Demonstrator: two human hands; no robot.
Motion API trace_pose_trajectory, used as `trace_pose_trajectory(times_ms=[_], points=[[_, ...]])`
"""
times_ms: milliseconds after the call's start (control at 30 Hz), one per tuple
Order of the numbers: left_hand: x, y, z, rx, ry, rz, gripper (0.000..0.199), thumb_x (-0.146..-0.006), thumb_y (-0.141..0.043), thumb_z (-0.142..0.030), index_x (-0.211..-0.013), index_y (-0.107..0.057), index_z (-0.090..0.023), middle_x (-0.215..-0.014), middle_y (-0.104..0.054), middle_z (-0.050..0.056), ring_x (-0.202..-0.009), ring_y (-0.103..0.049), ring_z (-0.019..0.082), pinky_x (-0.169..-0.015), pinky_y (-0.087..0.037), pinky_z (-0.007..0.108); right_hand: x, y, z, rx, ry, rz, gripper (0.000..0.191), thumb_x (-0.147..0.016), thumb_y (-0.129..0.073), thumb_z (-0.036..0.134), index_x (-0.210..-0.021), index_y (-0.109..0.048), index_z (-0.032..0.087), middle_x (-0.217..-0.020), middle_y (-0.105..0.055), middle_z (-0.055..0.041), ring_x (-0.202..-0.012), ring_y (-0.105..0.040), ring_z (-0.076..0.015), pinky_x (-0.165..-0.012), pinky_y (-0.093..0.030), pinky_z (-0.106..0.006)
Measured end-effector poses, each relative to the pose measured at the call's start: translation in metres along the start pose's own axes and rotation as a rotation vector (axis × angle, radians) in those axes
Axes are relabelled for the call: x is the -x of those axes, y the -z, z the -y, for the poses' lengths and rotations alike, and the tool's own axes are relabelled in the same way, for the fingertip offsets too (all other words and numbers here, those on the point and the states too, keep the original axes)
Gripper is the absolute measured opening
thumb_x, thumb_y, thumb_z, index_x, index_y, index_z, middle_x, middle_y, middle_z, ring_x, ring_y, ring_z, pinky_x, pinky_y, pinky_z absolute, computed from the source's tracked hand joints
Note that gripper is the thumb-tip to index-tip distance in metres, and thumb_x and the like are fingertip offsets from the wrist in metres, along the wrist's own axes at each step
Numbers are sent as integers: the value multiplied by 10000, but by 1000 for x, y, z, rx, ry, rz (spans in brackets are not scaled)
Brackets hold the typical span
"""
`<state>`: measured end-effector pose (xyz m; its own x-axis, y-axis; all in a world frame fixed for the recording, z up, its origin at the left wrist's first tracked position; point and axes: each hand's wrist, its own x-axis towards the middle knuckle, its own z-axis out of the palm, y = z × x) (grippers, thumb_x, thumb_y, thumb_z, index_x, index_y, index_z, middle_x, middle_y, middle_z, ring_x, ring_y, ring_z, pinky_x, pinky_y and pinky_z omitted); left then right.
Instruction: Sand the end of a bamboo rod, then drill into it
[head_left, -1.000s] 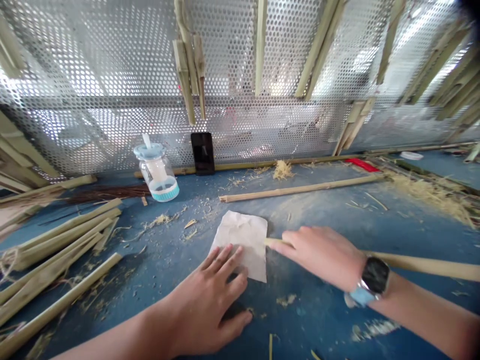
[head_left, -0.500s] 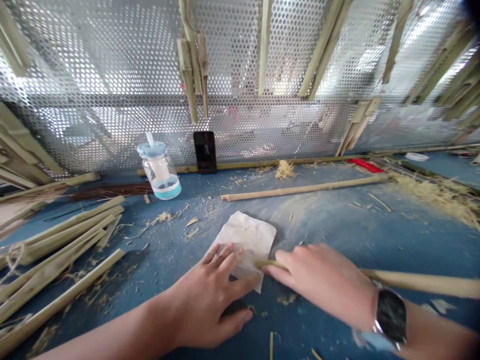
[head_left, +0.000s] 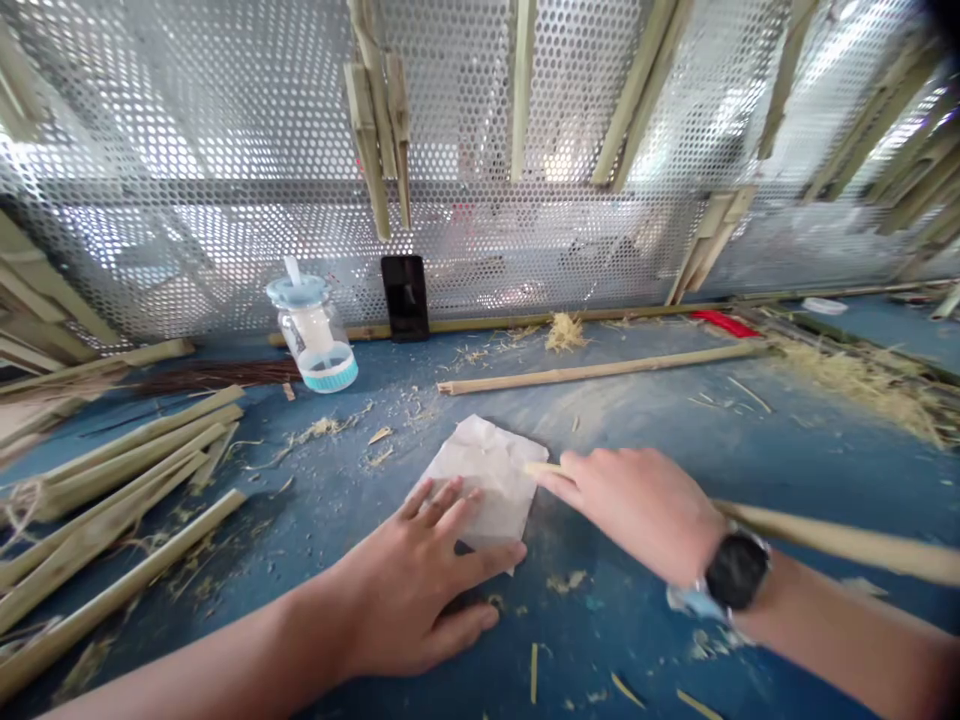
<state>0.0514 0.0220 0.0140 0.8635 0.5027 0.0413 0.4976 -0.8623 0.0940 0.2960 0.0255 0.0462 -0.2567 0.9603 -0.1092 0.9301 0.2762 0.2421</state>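
A whitish, crumpled square sheet (head_left: 491, 465) lies flat on the blue tabletop (head_left: 360, 520). My left hand (head_left: 427, 580) rests with spread fingers on the sheet's lower left part, its thumb on the table. My right hand (head_left: 630, 500), with a watch on its wrist, is closed around a long bamboo stick (head_left: 840, 535). The stick's thin tip sticks out past my fingers over the sheet's right edge, and its thicker end runs off to the right beneath my forearm.
Bamboo pieces (head_left: 127, 480) lie at the left. A clear bottle (head_left: 319, 345) and a dark phone (head_left: 406, 298) stand by the perforated metal screen (head_left: 480, 150). Behind the sheet lies another stick (head_left: 600, 370). Shavings (head_left: 862, 385) and a red object (head_left: 724, 323) are at the right.
My right hand has moved up and away from me with the stick, whose tip now lies higher beside the sheet. My left hand stays on the sheet. The view has shifted slightly.
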Motion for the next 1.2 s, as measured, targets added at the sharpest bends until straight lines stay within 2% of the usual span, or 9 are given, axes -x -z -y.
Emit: trace_pose_trajectory(times_ms=[100,167,300,433,600,767,967,1100,1200], points=[[-1,0,0,-2,-10,15,533,-928,-528,-486,-1445,-441,-388,-1439,-463,162,-1350,-410,441,-1045,-362,672,5,-1,4,14,24,32,426,-1029,-325,406,-991,-690,190,-697,-722,-81,-626,-713,-243,-496,-378,-280],[-1,0,0,4,-4,1,530,-926,-533,-486,-1439,-453,-380,-1430,-470,157,-1344,-419,436,-1049,-360,667,5,-2,2,3,82,44,442,-1022,-336,440,-944,-702,205,-730,-730,-81,-658,-718,-244,-513,-389,-283],[-1,0,0,27,9,-24,526,-915,-555,-467,-1427,-473,-376,-1439,-468,138,-1338,-429,426,-1066,-348,653,1,-2,0,34,29,15,533,-1025,-295,471,-877,-712,175,-739,-727,-109,-672,-717,-232,-522,-378,-274],[0,0,-1,25,-2,-22,526,-927,-534,-469,-1438,-459,-372,-1448,-461,147,-1340,-423,435,-1064,-339,661,7,3,8,38,188,63,421,-1030,-326,399,-1015,-706,218,-739,-724,-74,-635,-706,-218,-501,-359,-269],[-1,-2,0,41,8,-63,496,-920,-548,-476,-1405,-502,-382,-1438,-479,108,-1345,-422,405,-1089,-330,628,1,6,-1,112,121,63,355,-1021,-377,328,-1012,-709,204,-746,-714,-82,-631,-687,-208,-494,-343,-269],[0,-1,0,46,-16,-44,492,-952,-487,-495,-1432,-462,-390,-1448,-467,125,-1344,-431,405,-1083,-336,636,7,-1,-3,51,282,1,275,-996,-446,287,-972,-713,225,-716,-698,-55,-603,-665,-176,-505,-331,-258],[2,-1,1,46,-1,-61,477,-950,-501,-493,-1418,-479,-404,-1434,-485,101,-1349,-428,393,-1090,-343,621,-5,-5,-16,53,203,-19,338,-1014,-391,306,-984,-717,221,-702,-682,-64,-576,-629,-160,-526,-350,-251],[2,-2,2,65,-19,-60,462,-959,-480,-499,-1408,-496,-392,-1432,-482,104,-1347,-430,387,-1095,-339,618,0,-1,-9,-12,293,2,345,-1015,-389,325,-1023,-717,218,-749,-692,-68,-628,-651,-154,-571,-386,-248],[1,-2,2,47,-10,-69,472,-947,-505,-497,-1408,-494,-398,-1418,-490,97,-1341,-437,382,-1098,-342,613,-2,2,-11,-46,220,13,394,-1018,-375,378,-982,-727,206,-733,-693,-78,-633,-659,-158,-567,-386,-240]])
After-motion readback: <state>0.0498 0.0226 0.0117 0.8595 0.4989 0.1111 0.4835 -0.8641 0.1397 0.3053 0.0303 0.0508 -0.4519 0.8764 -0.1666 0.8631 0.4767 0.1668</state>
